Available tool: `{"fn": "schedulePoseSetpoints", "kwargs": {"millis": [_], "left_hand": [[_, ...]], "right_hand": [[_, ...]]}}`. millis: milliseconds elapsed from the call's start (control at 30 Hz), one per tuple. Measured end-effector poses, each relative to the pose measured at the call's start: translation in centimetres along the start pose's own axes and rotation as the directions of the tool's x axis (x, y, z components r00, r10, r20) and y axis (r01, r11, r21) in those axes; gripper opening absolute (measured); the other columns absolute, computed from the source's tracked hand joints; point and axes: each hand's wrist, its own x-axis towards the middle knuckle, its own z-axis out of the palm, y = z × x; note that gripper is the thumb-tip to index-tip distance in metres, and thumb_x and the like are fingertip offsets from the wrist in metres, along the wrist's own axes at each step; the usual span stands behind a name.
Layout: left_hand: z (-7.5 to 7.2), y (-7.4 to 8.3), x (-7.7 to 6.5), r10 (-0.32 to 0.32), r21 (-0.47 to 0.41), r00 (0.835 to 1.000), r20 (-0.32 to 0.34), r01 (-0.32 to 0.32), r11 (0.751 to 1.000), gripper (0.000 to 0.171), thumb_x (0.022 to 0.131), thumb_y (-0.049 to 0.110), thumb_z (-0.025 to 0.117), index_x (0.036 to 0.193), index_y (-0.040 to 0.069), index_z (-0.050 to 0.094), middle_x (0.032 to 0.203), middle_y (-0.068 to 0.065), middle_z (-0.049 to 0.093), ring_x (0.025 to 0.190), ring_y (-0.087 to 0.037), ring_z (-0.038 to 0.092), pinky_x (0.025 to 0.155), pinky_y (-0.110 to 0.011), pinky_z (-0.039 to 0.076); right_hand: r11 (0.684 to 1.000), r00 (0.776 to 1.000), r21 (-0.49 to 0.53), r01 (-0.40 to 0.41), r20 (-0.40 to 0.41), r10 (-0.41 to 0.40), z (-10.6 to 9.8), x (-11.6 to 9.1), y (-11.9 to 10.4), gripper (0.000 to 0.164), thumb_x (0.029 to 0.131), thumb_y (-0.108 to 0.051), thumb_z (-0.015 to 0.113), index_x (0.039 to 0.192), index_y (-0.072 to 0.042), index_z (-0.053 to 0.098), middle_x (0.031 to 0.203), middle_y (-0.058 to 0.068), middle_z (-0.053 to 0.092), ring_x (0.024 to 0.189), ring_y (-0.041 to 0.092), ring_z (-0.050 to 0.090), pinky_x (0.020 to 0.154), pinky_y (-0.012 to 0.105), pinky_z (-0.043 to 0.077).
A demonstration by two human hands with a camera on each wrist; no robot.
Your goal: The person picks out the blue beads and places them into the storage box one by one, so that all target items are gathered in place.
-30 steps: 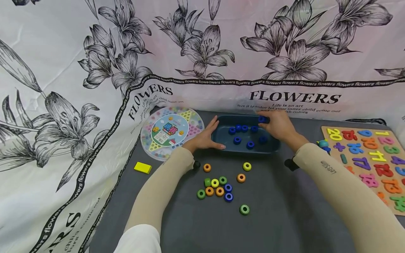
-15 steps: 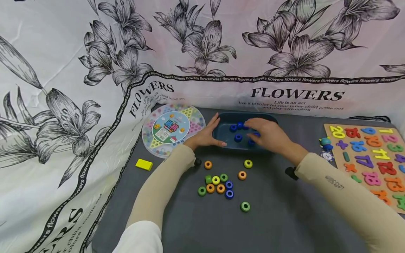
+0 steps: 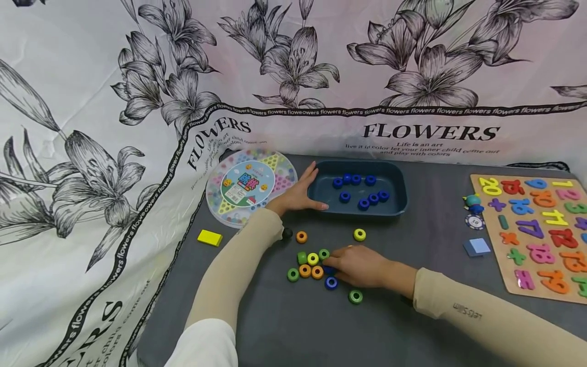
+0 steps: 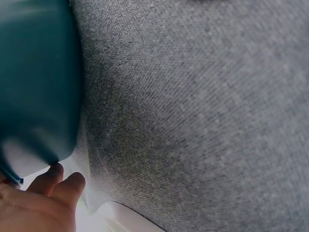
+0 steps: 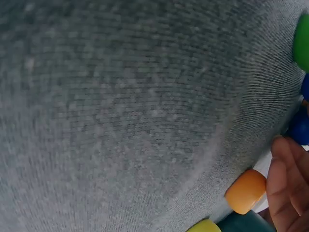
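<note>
A dark teal tray (image 3: 390, 210) stands at the back of the table with several blue beads (image 3: 370, 180) in it. My left hand (image 3: 297, 198) rests against the tray's left end, thumb and fingers spread; the left wrist view shows fingertips (image 4: 54, 170) touching its wall. In front of the tray lies a loose group of green, orange, yellow and blue beads. My right hand (image 3: 362, 266) reaches into its right side and pinches a blue bead (image 3: 328, 270), mostly covered by the fingers. Another blue bead (image 3: 331, 283) lies just in front. An orange bead (image 5: 246, 191) sits beside the right hand.
A round game box (image 3: 249, 186) lies left of the tray, with a yellow block (image 3: 209, 237) nearer. On the right are a number puzzle board (image 3: 523, 239), a blue block (image 3: 477, 247), a poker chip (image 3: 474, 221) and a small turquoise-and-blue toy (image 3: 473, 203). A flowered sheet hangs behind.
My right hand was over the tray's right side, then lifted away, leaving its blue beads there. It came forward to the beads on the table. The left hand stayed at the tray.
</note>
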Motion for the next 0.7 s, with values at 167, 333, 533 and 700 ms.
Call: {"fn": "schedulePoseSetpoints", "kwargs": {"millis": [167, 333, 533, 700], "left_hand": [[0.3, -0.4, -0.2, 0.000, -0.010, 1.000, -0.002, 0.000, 1.000, 0.113, 0.072, 0.042, 0.077, 0.151, 0.020, 0.000, 0.154, 0.019, -0.019, 0.146, -0.013, -0.007, 0.115, -0.046, 0.018], [0.3, -0.5, -0.2, 0.012, -0.016, 1.000, -0.013, -0.012, 1.000, 0.112, 0.073, 0.041, 0.077, 0.151, 0.020, 0.000, 0.155, 0.017, -0.018, 0.146, -0.013, -0.007, 0.115, -0.047, 0.019], [0.3, -0.3, -0.2, 0.013, -0.019, 1.000, -0.005, -0.013, 1.000, 0.111, 0.073, 0.039, 0.077, 0.151, 0.019, 0.000, 0.156, 0.013, -0.018, 0.145, -0.014, -0.008, 0.115, -0.046, 0.019], [0.3, -0.3, -0.1, 0.004, -0.025, 1.000, -0.006, -0.004, 1.000, 0.113, 0.073, 0.040, 0.078, 0.151, 0.018, 0.000, 0.154, 0.019, -0.020, 0.145, -0.013, -0.009, 0.116, -0.046, 0.018]], "right_hand": [[0.999, 0.999, 0.030, 0.037, -0.027, -0.036, 0.8, 0.5, -0.1, 0.032, 0.087, -0.033, 0.065, 0.116, -0.019, 0.063, 0.108, -0.004, 0.062, 0.095, 0.010, 0.061, 0.082, 0.031, 0.052], [0.996, 0.999, 0.087, 0.033, -0.006, -0.032, 1.0, 0.8, -0.3, 0.027, 0.086, -0.034, 0.065, 0.110, -0.022, 0.065, 0.102, -0.007, 0.056, 0.088, 0.004, 0.057, 0.075, 0.024, 0.051], [0.986, 0.999, 0.165, 0.020, 0.024, -0.024, 0.4, 0.8, -0.2, 0.029, 0.088, -0.031, 0.064, 0.115, -0.021, 0.064, 0.108, -0.007, 0.061, 0.093, 0.005, 0.061, 0.079, 0.026, 0.052], [0.949, 0.999, 0.311, 0.044, -0.032, -0.036, -0.4, 0.9, 0.2, 0.033, 0.090, -0.026, 0.062, 0.121, -0.017, 0.062, 0.101, -0.009, 0.066, 0.080, -0.003, 0.058, 0.071, 0.020, 0.050]]}}
